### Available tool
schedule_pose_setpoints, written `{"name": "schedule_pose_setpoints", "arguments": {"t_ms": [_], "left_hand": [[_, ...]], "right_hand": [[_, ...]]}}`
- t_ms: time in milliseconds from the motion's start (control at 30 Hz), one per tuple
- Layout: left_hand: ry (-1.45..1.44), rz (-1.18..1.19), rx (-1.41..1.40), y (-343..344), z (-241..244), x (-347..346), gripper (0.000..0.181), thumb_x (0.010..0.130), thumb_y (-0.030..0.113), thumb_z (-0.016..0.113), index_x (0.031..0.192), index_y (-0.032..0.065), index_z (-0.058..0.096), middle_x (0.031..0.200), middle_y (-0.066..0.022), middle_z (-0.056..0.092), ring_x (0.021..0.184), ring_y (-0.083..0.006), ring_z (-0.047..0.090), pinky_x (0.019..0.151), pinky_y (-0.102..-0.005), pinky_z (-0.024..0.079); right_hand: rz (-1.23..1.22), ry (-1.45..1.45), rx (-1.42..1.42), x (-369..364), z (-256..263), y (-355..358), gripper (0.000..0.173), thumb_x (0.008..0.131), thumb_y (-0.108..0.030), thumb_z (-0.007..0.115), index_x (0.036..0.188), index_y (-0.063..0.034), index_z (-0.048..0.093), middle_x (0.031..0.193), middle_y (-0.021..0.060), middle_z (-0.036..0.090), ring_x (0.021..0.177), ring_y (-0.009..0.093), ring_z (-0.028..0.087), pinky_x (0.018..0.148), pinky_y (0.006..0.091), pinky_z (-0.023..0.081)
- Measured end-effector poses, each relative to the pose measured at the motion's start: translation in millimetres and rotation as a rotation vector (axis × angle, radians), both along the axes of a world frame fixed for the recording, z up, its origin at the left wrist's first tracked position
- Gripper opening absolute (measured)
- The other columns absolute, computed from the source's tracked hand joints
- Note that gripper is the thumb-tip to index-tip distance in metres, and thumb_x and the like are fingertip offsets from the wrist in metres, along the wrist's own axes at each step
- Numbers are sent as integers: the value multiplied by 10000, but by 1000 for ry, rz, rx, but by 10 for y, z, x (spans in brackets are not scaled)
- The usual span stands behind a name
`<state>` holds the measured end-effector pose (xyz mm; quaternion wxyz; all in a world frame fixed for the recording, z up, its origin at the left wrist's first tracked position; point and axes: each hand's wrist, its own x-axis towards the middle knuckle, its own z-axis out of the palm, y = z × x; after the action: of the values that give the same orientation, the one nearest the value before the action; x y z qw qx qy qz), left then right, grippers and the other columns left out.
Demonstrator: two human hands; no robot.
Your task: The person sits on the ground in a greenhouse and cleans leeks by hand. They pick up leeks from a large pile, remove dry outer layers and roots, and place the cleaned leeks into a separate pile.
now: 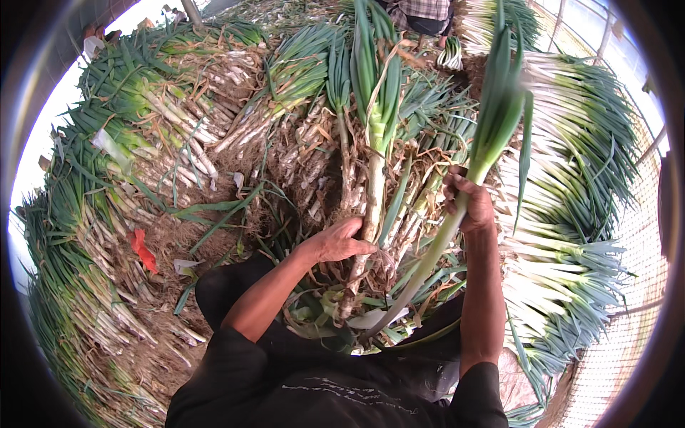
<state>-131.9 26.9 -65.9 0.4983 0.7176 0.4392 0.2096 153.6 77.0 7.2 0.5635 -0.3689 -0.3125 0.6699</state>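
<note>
My right hand (471, 200) is closed around a large green onion (436, 251), at the point where its pale stalk meets the green leaves. The leaves rise towards the top, slightly blurred, and the stalk slants down to the left towards my lap. My left hand (345, 241) lies against the soil-stained lower stalk of another large green onion (376, 187), thumb and fingers apart; whether it grips is unclear. More uncleaned green onions with dry brown leaves lie under and beyond both hands. Loose leaves and peelings gather below, between my legs.
Pale, cleaned green onions (540, 182) are stacked along the right, beside a mesh barrier (626, 257). Untrimmed, rooty green onions (101, 235) fill the left, with a red scrap (143, 250) among them. Another person (420, 13) in a checked garment is at the top.
</note>
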Motion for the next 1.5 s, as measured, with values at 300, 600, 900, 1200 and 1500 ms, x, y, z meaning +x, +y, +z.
{"name": "schedule_pose_setpoints", "arguments": {"t_ms": [300, 600, 900, 1200, 1500], "left_hand": [[-60, 223, -1, -663, 828, 399, 364, 790, 170, 641, 1034, -58, 497, 777, -137, 560, 645, -212, 534, 626, -356, 467], [-5, 87, 8, -882, 824, 483, 592, 759, 257, 674, 1172, -111, 466, 1013, -259, 593, 881, -300, 614, 805, -354, 473], [191, 219, 867, -161, 642, 673, 670, 822, 416, 636, 1220, -82, 431, 1119, -265, 570, 1031, -341, 575, 942, -379, 433], [62, 232, 907, -112, 935, 1040, 93, 831, 104, 605, 865, 19, 587, 795, -139, 625, 688, -219, 605, 616, -346, 484], [338, -343, 536, -830, 711, 396, 117, 810, 96, 603, 790, -13, 566, 703, -121, 573, 601, -253, 577, 566, -361, 495]], "right_hand": [[83, 55, 112, -60, 119, 20, 475, 798, -200, 670, 1186, 9, 491, 893, 93, 633, 675, 123, 554, 399, 200, 415], [-87, 58, 51, -44, -78, 26, 392, 746, -111, 728, 1041, -51, 477, 780, 55, 564, 619, 138, 566, 397, 235, 397], [-138, 166, -17, -294, -82, -64, 401, 666, 50, 674, 957, -73, 427, 756, 71, 561, 591, 185, 556, 419, 281, 425], [-292, 59, 6, -251, 8, -153, 171, 698, 41, 619, 788, -47, 503, 707, 91, 583, 518, 171, 540, 415, 276, 432], [-434, 145, 97, 343, 11, -48, 276, 712, 62, 631, 954, 25, 505, 760, 85, 581, 641, 205, 583, 569, 336, 519]]}}
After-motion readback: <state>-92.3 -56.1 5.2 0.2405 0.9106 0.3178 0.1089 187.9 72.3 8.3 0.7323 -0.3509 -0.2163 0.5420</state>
